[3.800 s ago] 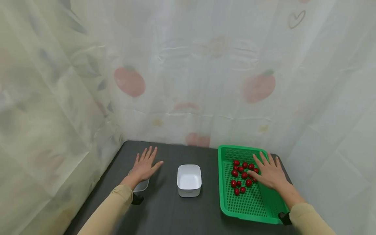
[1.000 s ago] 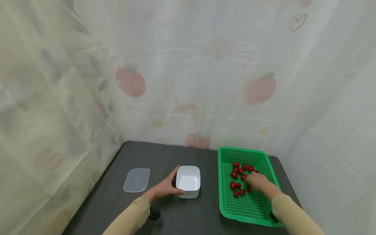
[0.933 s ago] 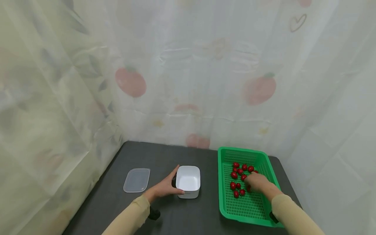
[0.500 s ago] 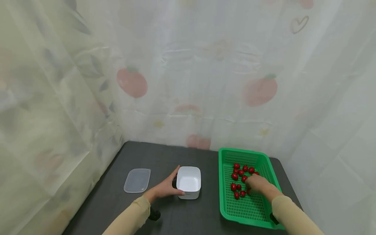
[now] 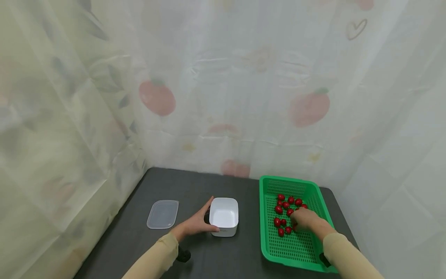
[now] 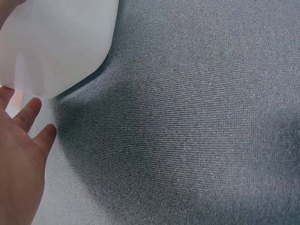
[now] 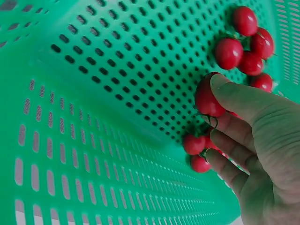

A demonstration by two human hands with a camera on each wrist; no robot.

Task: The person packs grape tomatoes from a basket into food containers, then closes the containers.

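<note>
At the middle of the table, my left hand (image 5: 196,223) holds a white square container (image 5: 224,214) from its left side. The thumb lies along the front and the other fingers reach behind; in the left wrist view, fingertips (image 6: 32,107) come right to its edge. My right hand (image 5: 306,218) is down inside the green basket (image 5: 263,224). Seen from the right wrist, it pinches a red cherry tomato (image 7: 206,99) between thumb and fingers, close over the perforated floor. Several loose cherry tomatoes (image 5: 278,209) lie around that hand, some partly hidden by it.
A translucent flat lid (image 5: 162,214) lies on the dark table (image 5: 198,182) left of the container. Patterned curtains (image 5: 223,97) hang behind the table and along both sides. The basket's raised walls surround the right hand.
Earlier, both hands were spread above the lid and the basket. The left has since moved right onto the container; the right has lowered onto the tomatoes. Within the last second the hands barely move.
</note>
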